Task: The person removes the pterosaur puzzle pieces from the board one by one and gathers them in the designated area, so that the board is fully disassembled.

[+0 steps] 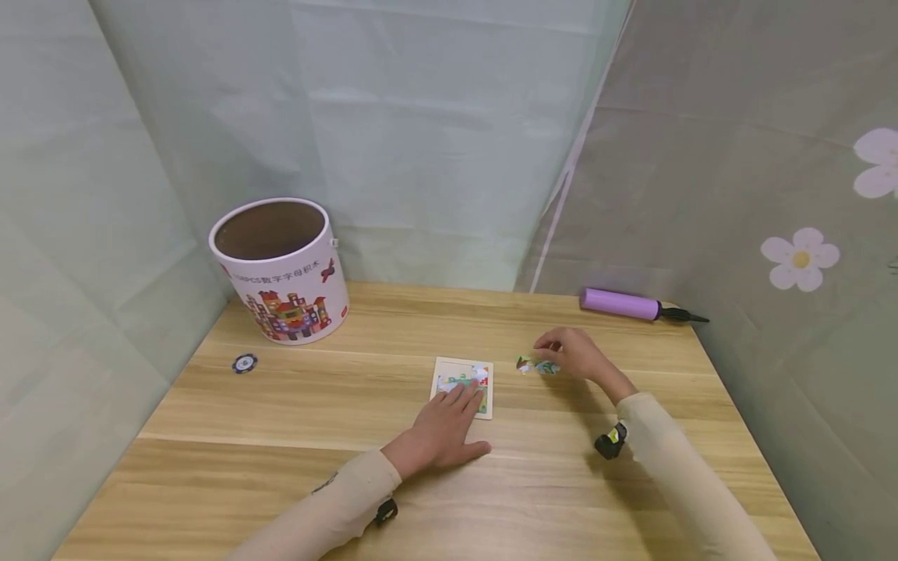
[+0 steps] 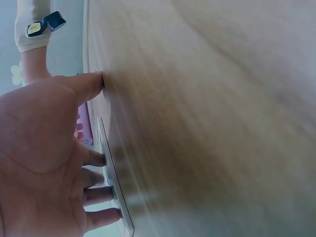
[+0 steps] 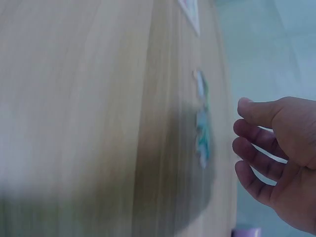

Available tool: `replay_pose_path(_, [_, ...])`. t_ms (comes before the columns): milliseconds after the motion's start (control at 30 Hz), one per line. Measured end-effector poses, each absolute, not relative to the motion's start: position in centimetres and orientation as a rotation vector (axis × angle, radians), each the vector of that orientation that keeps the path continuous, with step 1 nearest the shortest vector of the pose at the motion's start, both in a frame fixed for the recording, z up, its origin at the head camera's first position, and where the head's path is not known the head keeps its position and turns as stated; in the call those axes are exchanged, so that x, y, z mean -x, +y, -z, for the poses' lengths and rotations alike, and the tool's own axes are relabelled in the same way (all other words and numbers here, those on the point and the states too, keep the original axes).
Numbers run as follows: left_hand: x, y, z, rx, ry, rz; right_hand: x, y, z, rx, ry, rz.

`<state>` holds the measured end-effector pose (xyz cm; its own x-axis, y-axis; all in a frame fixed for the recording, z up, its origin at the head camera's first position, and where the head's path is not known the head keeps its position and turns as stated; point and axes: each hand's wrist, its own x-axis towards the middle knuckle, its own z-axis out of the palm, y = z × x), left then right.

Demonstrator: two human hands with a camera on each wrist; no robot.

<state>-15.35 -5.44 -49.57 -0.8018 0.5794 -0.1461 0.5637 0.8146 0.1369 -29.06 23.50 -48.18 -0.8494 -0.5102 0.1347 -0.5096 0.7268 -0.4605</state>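
Two hands work at a wooden table (image 1: pixel 295 413): the left hand (image 1: pixel 443 434) lies flat, fingers straight, pressing a small puzzle board (image 1: pixel 463 386) at the table's middle, while the right hand (image 1: pixel 577 354), fingers loosely curved and gripping nothing, hovers just beside loose puzzle pieces (image 1: pixel 536 365) lying right of the board. Nearby stand a printed bucket (image 1: pixel 281 269), a purple pump (image 1: pixel 620 304) and a small chip (image 1: pixel 244 363).

L hand (image 1: pixel 440 433) flat, fingers (image 2: pixel 101 194) straight; R hand (image 1: pixel 571 352) hovering (fingers loosely curled).
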Motion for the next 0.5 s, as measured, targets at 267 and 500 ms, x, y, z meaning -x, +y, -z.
replay_pose_path(267, [15.4, -5.4, 49.8, -0.929, 2.878, -0.112, 28.4, 20.7, 46.9, 0.986, 2.869, 0.77])
replay_pose_path(500, [15.2, -5.6, 50.6, -0.934, 2.902, -0.095, 28.1, 18.4, 46.6, 1.018, 2.815, 0.784])
